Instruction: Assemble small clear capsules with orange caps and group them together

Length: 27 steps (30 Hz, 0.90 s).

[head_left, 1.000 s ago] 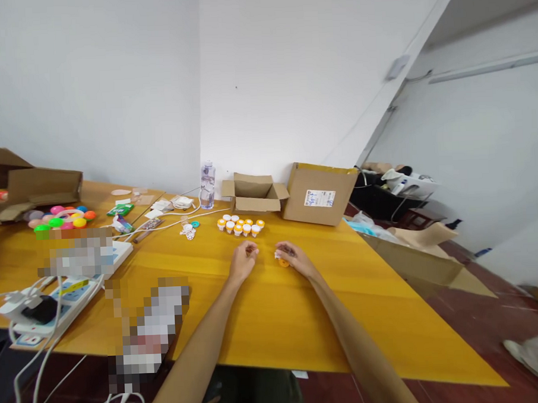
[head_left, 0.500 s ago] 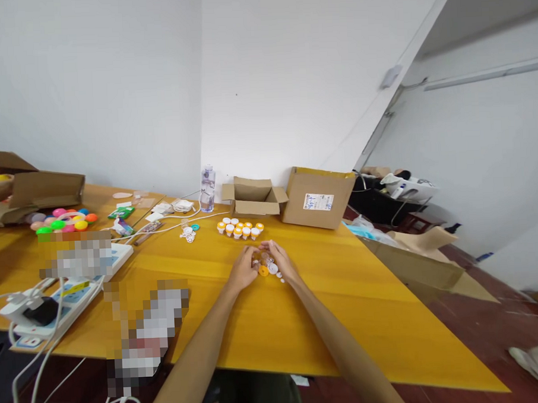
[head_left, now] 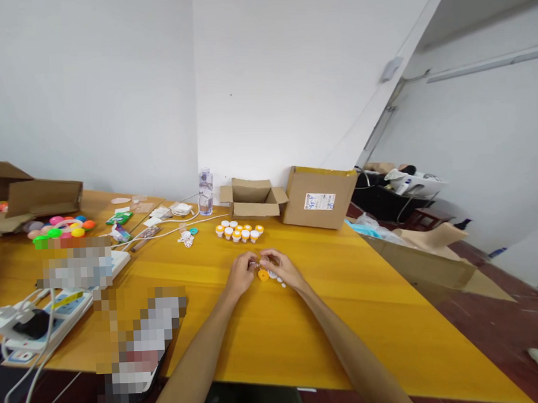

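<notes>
My left hand [head_left: 242, 275] is closed, its fingertips pinched together around something small at the left side of a little heap of parts. From the right, my right hand [head_left: 284, 270] curls over the same heap with its thumb and fingers drawn together; what they grip is too small to name. An orange plastic ring [head_left: 264, 275] lies on the table between the two hands. Beside it, a white disc [head_left: 273, 274] is partly covered by my right hand, and a tiny white piece [head_left: 283, 285] lies nearer to me. Clear bits show between my fingertips.
Beyond my hands stand several orange-and-white capped pieces [head_left: 237, 235] in rows. An open cardboard box [head_left: 255, 209], a taped box [head_left: 317, 198] and a water bottle [head_left: 206, 192] line the wall. Leftward are white parts [head_left: 188, 240], a power strip [head_left: 68, 308] and coloured balls [head_left: 56, 233].
My right hand has turned and closed in over the heap, covering more of the white disc. My left fingertips have drawn together. Another person's hand at the far left has left view.
</notes>
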{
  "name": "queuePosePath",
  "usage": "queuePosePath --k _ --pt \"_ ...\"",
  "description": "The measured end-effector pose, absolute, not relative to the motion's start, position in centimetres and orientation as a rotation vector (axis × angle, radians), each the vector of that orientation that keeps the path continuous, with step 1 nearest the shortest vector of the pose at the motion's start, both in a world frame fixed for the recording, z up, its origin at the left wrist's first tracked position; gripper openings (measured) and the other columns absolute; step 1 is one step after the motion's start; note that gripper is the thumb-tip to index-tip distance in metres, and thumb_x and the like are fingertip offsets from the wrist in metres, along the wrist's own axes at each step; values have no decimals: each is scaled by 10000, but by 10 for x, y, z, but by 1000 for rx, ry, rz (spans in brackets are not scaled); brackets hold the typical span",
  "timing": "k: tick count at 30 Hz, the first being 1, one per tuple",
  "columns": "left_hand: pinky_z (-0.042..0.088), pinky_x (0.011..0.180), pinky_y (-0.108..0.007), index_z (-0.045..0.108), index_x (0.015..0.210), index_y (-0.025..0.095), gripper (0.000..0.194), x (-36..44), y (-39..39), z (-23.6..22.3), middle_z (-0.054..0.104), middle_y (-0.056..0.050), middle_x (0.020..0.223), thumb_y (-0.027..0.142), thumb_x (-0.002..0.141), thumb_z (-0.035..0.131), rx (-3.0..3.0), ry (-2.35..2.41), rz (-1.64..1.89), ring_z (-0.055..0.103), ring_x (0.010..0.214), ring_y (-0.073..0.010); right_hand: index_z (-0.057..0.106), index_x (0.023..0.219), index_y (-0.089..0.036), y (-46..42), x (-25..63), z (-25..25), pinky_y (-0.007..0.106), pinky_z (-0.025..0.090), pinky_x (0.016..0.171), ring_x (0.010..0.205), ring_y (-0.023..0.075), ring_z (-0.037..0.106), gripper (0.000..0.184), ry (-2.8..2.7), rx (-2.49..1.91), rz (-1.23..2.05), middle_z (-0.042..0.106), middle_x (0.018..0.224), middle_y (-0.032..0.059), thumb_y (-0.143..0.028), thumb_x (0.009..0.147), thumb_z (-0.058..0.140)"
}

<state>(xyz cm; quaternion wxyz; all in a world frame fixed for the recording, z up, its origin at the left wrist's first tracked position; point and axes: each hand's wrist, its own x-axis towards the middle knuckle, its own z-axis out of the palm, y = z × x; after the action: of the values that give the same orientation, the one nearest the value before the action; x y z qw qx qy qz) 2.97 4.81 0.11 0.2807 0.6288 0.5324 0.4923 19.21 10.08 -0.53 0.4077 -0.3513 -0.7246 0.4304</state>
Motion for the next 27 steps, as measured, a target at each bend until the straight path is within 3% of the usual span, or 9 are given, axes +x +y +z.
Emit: queuePosePath --k 7,15,21,27 --pt "519 794 -317 665 778 216 187 30 48 4 729 -17 804 78 760 540 1611 1435 1357 675 786 -187 699 897 -236 100 192 -6 379 526 846 897 239 659 389 -1748 -959 952 727 956 52 -597 770 627" --pt "522 767 -313 671 734 216 177 29 48 3 722 -6 758 89 731 547 1603 1425 1337 661 739 -183 688 839 -239 112 198 -12 410 539 815 863 271 672 344 -1665 -1102 831 732 874 68 -567 762 620" --pt "519 771 -306 688 762 209 163 26 48 2 713 -2 750 107 741 562 1607 1411 1339 644 727 -172 668 952 -247 108 202 -15 445 515 923 1023 289 655 347 -1580 -1130 789 711 1073 102 -533 757 654" --pt "509 816 -324 695 765 210 230 27 49 1 708 -21 807 34 727 553 1651 1439 1370 643 803 -186 641 890 -255 80 219 -12 439 515 904 1022 280 635 284 -1698 -1095 691 688 1033 88 -519 786 637"
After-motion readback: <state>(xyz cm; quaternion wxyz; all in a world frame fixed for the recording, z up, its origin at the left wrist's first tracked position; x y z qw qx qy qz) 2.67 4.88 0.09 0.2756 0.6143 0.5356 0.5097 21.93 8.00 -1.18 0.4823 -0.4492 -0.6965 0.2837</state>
